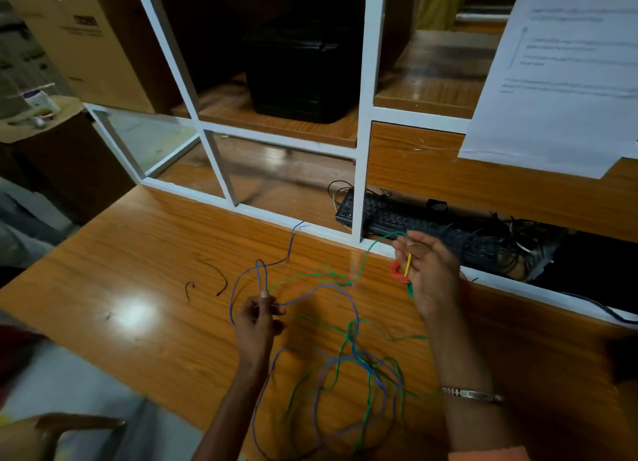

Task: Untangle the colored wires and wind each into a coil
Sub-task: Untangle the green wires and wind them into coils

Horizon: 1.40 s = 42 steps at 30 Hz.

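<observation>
Left hand (259, 317) pinches blue wire (340, 289) | right hand (429, 270) holds red coil (397, 272) | limp, snag-prone: you'd best grip near free ends.

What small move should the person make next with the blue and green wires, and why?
Probably lift the blue wire with the left hand and draw it away from the green wire, which the right hand holds beside a red coil. Both wires still cross in a knot on the table.
</observation>
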Available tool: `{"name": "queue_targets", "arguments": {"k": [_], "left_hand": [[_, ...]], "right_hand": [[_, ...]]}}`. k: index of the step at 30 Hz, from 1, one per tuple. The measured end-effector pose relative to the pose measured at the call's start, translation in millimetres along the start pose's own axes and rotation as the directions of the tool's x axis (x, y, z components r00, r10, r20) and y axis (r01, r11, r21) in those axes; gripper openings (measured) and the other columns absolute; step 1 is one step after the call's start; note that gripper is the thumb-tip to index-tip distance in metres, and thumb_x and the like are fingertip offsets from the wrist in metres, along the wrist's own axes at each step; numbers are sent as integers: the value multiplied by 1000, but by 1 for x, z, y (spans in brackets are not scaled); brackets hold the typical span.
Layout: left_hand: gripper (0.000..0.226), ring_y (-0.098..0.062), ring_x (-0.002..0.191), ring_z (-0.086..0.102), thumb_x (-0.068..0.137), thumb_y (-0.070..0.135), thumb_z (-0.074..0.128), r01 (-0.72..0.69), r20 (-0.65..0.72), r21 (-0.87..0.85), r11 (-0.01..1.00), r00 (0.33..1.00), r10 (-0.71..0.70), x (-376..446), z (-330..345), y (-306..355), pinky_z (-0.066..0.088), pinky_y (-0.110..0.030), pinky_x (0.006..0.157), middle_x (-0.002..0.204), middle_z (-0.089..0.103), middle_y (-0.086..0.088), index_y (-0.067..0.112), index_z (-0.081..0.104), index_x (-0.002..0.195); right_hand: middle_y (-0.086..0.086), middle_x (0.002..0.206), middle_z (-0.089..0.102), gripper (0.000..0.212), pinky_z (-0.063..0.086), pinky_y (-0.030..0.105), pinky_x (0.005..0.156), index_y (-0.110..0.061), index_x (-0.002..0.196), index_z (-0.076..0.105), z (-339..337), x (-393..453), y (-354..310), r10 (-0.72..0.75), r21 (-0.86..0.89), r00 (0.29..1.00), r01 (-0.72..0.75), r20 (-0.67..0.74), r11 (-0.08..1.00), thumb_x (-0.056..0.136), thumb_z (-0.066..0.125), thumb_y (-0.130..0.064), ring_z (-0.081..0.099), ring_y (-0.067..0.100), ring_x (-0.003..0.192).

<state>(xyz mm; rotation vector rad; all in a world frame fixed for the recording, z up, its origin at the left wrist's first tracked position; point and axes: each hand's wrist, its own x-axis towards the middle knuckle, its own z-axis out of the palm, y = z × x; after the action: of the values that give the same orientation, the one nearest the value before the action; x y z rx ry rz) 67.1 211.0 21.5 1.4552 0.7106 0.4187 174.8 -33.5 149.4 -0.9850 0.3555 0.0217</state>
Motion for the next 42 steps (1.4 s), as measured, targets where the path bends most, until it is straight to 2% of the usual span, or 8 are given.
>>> {"name": "queue_targets", "arguments": {"k": [8,15,22,25,30,33,36,42], "left_hand": [[29,-28,63,70,100,14,69,38,242,167,985,967,-79,-22,23,-11,53,-35,61,93,73,-24,11,57,126],[89,-40,73,72,99,17,72,-180,431,-75,981,881,194,-47,59,60,60,-43,65,108,76,-10,38,14,164],[64,0,76,71,79,37,68,-125,546,58,990,834,73,-28,89,70,59,-25,68,97,70,-3,22,52,139],[62,-14,90,72,85,78,59,-109,445,58,992,892,72,-22,90,64,57,-38,78,107,75,-12,25,67,114],[44,-27,101,77,109,54,40,-41,433,38,998,901,21,-15,94,77,64,-45,82,138,64,-6,24,59,136],[23,1,63,73,112,6,40,104,435,104,989,889,-139,-12,83,59,58,-19,56,102,66,-6,19,59,106],[42,9,43,59,107,-13,33,162,448,121,979,871,-200,-28,84,59,46,-10,43,65,65,6,19,50,86],[21,-28,95,75,108,26,57,-9,344,-13,1000,939,13,-53,92,46,57,-27,61,93,72,-1,9,68,104]], "right_hand": [[14,97,76,24,61,23,69,-11,102,62,9,-10,-4,223,396,914,-354,339,848,88,53,7,76,15,83],[14,99,73,28,60,22,70,-9,110,61,15,-37,-17,270,126,798,-394,539,910,87,55,6,72,15,82],[16,98,73,28,60,25,71,-1,116,62,2,-53,-6,527,-242,585,-496,617,834,89,59,5,73,18,84],[17,96,73,34,59,24,70,6,129,58,-6,-56,0,588,-384,527,-451,614,806,95,56,6,74,18,82],[7,84,66,38,52,18,62,8,135,57,-6,-59,15,673,-534,362,-416,645,736,98,50,2,65,10,68],[8,79,58,30,41,20,56,2,121,63,6,-64,21,602,-428,282,-488,747,760,92,57,-2,55,11,58],[12,81,60,31,51,25,56,-1,107,61,18,-65,20,393,-84,372,-628,841,774,79,75,-3,60,16,61],[24,133,65,21,53,46,104,-9,101,59,25,-40,-1,75,495,769,-480,635,724,100,41,2,64,33,126]]}}
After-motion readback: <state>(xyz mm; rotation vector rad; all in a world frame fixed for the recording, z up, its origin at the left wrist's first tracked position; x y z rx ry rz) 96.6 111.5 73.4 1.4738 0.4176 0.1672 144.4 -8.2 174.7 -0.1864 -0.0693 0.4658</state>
